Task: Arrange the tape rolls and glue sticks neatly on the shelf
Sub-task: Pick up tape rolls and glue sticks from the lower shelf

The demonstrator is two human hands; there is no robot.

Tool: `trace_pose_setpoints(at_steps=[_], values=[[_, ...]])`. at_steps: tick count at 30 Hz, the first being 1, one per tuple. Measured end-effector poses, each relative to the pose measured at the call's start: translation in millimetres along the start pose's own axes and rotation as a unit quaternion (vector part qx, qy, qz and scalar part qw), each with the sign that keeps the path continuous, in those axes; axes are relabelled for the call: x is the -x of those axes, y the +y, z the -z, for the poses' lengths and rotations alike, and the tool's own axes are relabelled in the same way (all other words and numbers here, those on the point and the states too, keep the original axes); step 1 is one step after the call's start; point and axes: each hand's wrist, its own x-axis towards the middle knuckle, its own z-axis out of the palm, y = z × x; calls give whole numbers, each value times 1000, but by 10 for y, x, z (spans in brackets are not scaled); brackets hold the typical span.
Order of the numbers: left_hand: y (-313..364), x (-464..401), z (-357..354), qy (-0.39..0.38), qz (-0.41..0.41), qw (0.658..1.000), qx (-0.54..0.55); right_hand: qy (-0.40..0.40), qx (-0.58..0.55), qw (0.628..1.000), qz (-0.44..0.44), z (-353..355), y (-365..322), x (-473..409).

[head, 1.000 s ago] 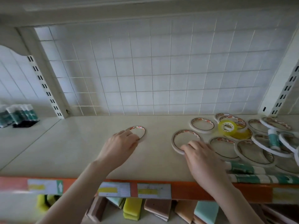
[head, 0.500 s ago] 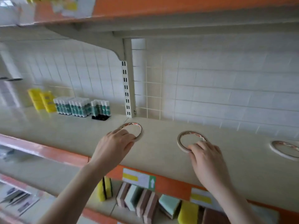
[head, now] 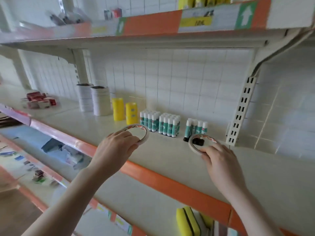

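Note:
My left hand (head: 114,150) grips a thin white tape roll (head: 145,133) by its near rim, holding it above the cream shelf (head: 163,155). My right hand (head: 219,160) pinches a second thin tape roll (head: 191,144) at its near edge, just in front of the glue sticks. Upright white-and-teal glue sticks stand in groups at the back: two packed blocks (head: 160,122) and a smaller group (head: 196,127). Two tall stacks of white tape rolls (head: 100,100) and two yellow tape stacks (head: 125,110) stand further left.
A slotted white upright (head: 241,113) rises at the right of the glue sticks. Red-and-white boxes (head: 40,99) lie at the far left. The shelf has an orange front edge (head: 170,183). Another shelf (head: 153,23) hangs overhead, and sponges (head: 189,220) sit below.
My view has swung left along the shelf. Both hands have carried their tape rolls leftward, up to the glue sticks and tape stacks, which are now close in front.

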Motion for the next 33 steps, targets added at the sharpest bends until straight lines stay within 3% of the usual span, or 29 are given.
trace_pose_setpoints(at_steps=[17, 28, 33], values=[[-2940, -651, 53, 49, 18, 997, -55, -18, -115, 992, 44, -1736, -1852, -2298], [-4751, -1318, -147, 47, -82, 995, -20, -12, -88, 996, -2, -2730, -2945, -3345], [-5295, -1579, -231, 47, -126, 991, 16, -49, -55, 997, -36, -3086, -3272, -3633]])
